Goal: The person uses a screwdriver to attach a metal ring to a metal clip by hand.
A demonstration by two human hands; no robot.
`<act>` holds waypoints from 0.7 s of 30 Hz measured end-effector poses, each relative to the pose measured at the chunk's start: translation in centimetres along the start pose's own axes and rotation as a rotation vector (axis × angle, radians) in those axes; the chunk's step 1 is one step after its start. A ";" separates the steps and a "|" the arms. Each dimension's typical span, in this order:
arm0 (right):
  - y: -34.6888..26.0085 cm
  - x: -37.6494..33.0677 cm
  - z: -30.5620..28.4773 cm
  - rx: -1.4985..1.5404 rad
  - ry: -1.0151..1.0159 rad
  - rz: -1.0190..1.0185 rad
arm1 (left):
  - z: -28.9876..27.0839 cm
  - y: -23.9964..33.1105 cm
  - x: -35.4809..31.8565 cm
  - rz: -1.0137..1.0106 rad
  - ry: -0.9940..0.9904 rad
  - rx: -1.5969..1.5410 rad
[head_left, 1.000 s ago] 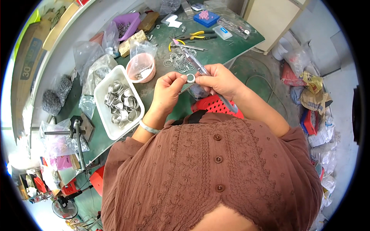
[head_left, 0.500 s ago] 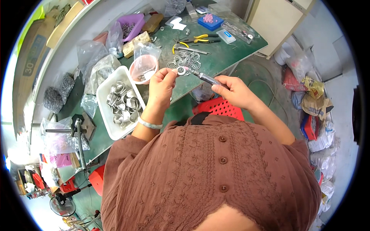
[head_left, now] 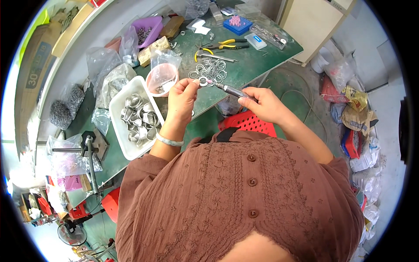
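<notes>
Between its thumb and fingers, my left hand point(head_left: 181, 97) pinches a small metal ring point(head_left: 203, 81) over the near edge of the green table. My right hand point(head_left: 263, 104) grips the dark handle of a rotary grinder point(head_left: 232, 91), a pen-shaped tool. Its pinkish tip meets or nearly meets the ring; the exact contact is too small to tell. Just beyond both hands lies a pile of metal rings point(head_left: 211, 69). Left of my left wrist stands a white tray point(head_left: 121, 143) with several shiny curved metal pieces in it.
A pink tub point(head_left: 151, 87) stands beside the tray. Yellow-handled pliers point(head_left: 229, 45), a blue block of pink bits point(head_left: 238, 29) and a purple basket point(head_left: 139, 22) sit farther back. A clamp-like metal stand point(head_left: 89, 150) is at left. Below the edge is a red perforated stool point(head_left: 248, 124).
The ring has turned slightly in my left fingers and shifted a little to the left. The grinder's tip has followed it slightly leftward.
</notes>
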State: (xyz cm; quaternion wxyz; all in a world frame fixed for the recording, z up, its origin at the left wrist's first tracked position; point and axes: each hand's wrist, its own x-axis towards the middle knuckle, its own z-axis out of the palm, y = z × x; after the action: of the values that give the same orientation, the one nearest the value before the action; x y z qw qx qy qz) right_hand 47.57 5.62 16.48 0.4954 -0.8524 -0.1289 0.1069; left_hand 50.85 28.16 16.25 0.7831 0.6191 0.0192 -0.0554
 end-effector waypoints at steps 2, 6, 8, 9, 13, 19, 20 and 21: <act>0.0 0.0 -0.1 -0.021 -0.006 0.008 | 0.0 0.0 0.0 0.000 0.003 0.004; -0.4 0.1 -0.3 -0.065 -0.037 0.037 | 0.0 -0.1 0.2 0.005 0.006 0.002; -0.2 0.2 -0.2 -0.062 -0.022 0.014 | 0.0 -0.2 0.3 0.009 0.004 0.003; -0.2 0.2 -0.2 -0.061 -0.022 0.015 | -0.1 -0.2 0.3 0.003 0.007 0.001; 0.0 0.4 -0.3 -0.070 -0.035 0.025 | 0.1 -0.1 0.4 0.012 0.009 0.008; 0.2 0.6 -0.3 -0.069 -0.025 0.022 | -0.2 -0.3 0.6 0.001 -0.001 0.011; 0.2 0.6 -0.3 -0.080 -0.030 0.017 | -0.2 -0.3 0.6 0.002 0.000 0.011; 0.2 0.6 -0.3 -0.079 -0.030 0.016 | -0.2 -0.4 0.6 0.006 0.009 0.010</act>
State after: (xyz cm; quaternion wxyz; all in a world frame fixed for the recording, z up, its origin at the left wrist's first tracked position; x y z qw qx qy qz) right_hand 48.24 5.51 16.45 0.4584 -0.8706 -0.1335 0.1187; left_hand 51.46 28.19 15.80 0.7802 0.6231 0.0206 -0.0505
